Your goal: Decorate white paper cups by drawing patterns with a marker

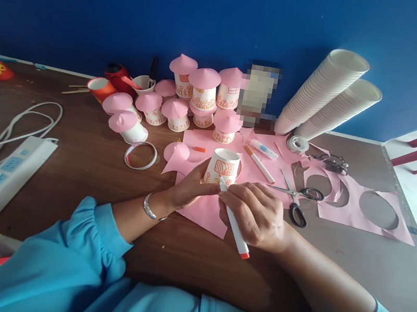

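Observation:
My left hand (190, 185) is wrapped round a white paper cup (223, 167) that bears orange-red drawings, a patterned window and small flower shapes. In my right hand (252, 213) is a white marker (235, 230) with an orange end, its tip against the lower side of the cup. Beneath both hands lie pink paper sheets (207, 214). An orange marker cap (199, 149) rests on the paper just behind the cup. A pink paper cone (177, 152) lies left of it. Several decorated cups with pink cone roofs (205, 79) stand farther back.
Black-handled scissors (296, 213), another marker (260, 165), a glue stick (264, 149) and a tape roll (298, 145) lie to the right. Two tall cup stacks (324, 90) lean against the blue wall. A white paper ring (140, 156) and a power strip (11, 175) are leftward.

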`<state>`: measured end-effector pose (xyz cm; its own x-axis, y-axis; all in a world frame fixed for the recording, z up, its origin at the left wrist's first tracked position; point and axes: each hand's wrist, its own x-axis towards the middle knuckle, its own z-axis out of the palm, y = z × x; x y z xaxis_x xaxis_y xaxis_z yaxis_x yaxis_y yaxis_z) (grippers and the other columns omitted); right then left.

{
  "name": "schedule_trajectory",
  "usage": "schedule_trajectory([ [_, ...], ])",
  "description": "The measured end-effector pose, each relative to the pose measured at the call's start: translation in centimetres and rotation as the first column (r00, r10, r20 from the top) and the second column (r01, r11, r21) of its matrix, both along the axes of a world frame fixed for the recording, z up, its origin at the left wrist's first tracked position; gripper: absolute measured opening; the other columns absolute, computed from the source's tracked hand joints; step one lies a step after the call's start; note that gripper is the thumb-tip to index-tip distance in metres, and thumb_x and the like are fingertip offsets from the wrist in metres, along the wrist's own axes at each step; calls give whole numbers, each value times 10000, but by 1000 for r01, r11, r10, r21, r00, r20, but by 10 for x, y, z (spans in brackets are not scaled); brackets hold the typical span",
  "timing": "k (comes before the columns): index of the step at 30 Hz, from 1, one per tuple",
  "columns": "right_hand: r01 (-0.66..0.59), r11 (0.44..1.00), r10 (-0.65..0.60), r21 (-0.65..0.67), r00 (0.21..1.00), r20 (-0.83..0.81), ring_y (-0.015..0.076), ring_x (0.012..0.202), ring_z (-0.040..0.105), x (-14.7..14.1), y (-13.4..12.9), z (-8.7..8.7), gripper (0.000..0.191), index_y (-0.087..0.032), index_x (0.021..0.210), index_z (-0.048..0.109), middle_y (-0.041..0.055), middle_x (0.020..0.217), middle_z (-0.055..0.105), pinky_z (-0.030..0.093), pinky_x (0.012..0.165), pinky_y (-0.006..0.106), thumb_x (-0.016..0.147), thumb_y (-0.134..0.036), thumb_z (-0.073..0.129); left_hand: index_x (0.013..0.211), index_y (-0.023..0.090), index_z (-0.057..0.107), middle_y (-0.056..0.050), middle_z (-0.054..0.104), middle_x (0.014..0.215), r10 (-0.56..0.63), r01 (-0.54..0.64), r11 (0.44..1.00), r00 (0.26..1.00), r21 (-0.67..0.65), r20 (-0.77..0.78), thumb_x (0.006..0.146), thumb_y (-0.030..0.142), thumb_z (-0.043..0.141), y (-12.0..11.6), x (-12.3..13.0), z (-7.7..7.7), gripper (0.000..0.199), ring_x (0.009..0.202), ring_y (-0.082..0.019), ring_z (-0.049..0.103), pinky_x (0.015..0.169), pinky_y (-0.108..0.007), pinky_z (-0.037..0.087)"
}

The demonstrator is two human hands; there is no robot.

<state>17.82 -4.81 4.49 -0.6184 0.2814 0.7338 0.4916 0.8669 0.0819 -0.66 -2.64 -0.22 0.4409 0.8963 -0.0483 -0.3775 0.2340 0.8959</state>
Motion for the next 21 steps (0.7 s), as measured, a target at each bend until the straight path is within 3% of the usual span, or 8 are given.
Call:
schedule_trajectory([
  [12,32,999,-32,5,999,21,145,659,601,1,1,1,95,-164,964,586,15,754,648,448,558,287,892,-109,615,1063,211,629,7,636,927,-10,10,1000,1000,21,4,743,319,841,-2,0,2,399,869,-160,561,760,-282,448],
  [21,43,999,-43,30,999,-10,162,662,613,4,7,1,146,-107,989,609,58,802,682,461,548,304,858,-96,671,1002,232,643,29,607,820,-40,39,999,997,24,60,726,275,844,0,3,3,344,833,-150,589,759,-282,486],
])
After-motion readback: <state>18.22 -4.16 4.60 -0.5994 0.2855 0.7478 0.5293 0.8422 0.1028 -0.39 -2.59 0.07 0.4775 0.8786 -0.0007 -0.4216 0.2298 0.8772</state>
